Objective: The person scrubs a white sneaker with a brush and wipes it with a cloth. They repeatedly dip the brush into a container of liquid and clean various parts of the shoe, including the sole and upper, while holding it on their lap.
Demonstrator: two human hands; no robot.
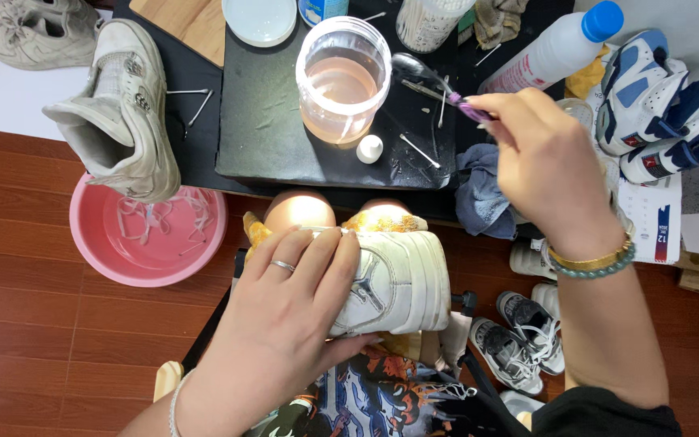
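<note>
the white sneaker [390,283] lies on the person's lap, just this side of the knees, its long axis running roughly left to right across the view. the left hand [285,324] is spread over its near end, fingers together and curled down on the upper, the thumb tucked under, so the shoe is clamped in place. the right hand [548,166] is up and to the right of the shoe, well apart from it, fingers pinched shut on the purple handle of a small brush [434,81] whose head points up-left and sits just beside the rim of the clear jar of cloudy water [343,81]. so the brush is nearer the jar than the shoe, and the shoe lies down-left from those fingers.

the jar stands on a black mat [260,121] strewn with cotton swabs. a grey rag [479,198] hangs off the table edge by the right hand. further left, another worn sneaker [123,113] rests over a pink basin [147,235] holding laces in water. blue and white sneakers [657,105] sit at the far right beside a white bottle with a blue cap [560,48].
</note>
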